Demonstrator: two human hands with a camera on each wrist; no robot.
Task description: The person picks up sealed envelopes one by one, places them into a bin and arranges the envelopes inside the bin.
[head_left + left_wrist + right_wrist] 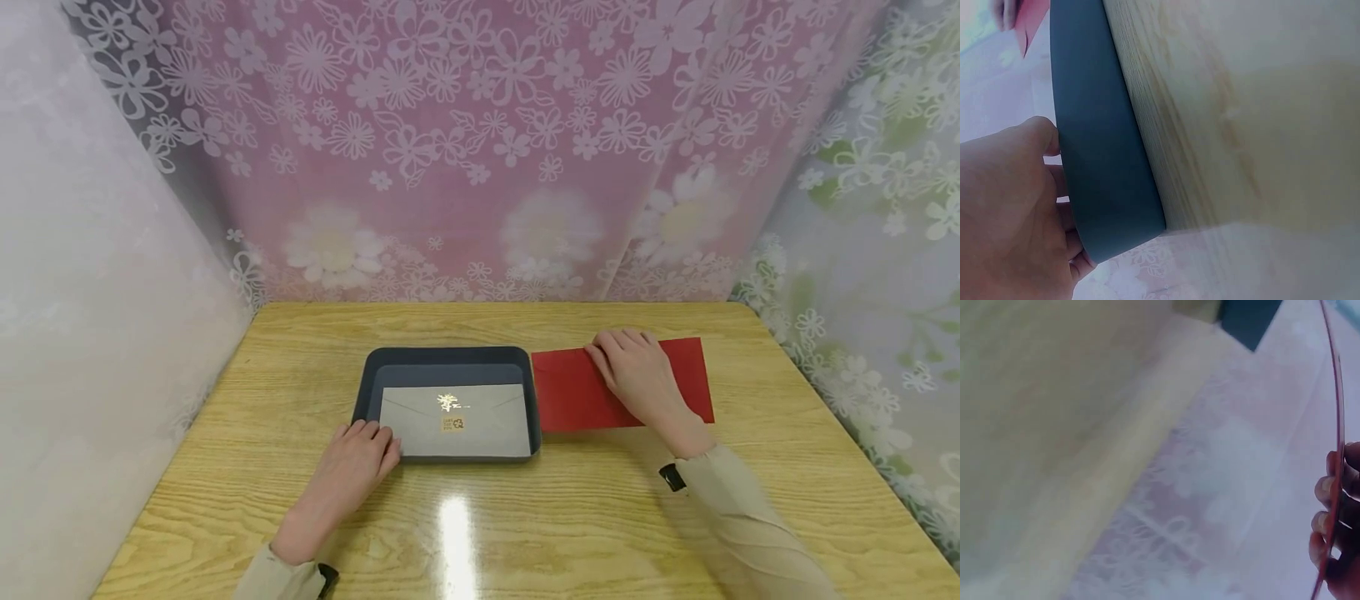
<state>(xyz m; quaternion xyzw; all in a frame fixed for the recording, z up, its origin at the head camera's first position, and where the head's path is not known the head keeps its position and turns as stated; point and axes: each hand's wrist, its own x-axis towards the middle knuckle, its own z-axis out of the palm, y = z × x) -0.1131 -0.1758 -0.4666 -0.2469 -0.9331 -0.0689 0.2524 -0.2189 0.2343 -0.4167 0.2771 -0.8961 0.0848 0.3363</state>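
A dark blue-grey rectangular tray (442,356) stands on the table, with a pale grey envelope (420,408) lying in it. Gold lettering and a gold label mark the envelope's face. My left hand (351,467) grips the tray's front left corner. In the left wrist view its curled fingers (1066,181) reach over the rim, their tips hidden behind the tray wall. To the right, my right hand (637,375) holds a red envelope (566,392) above the table. The right wrist view shows fingers (1325,487) on both sides of its thin edge.
The wooden table (300,367) has a pink floral curtain (450,167) behind it. A white sheet (105,275) hangs along the left side and a floral sheet (862,292) along the right. Light glares off the tabletop near the front.
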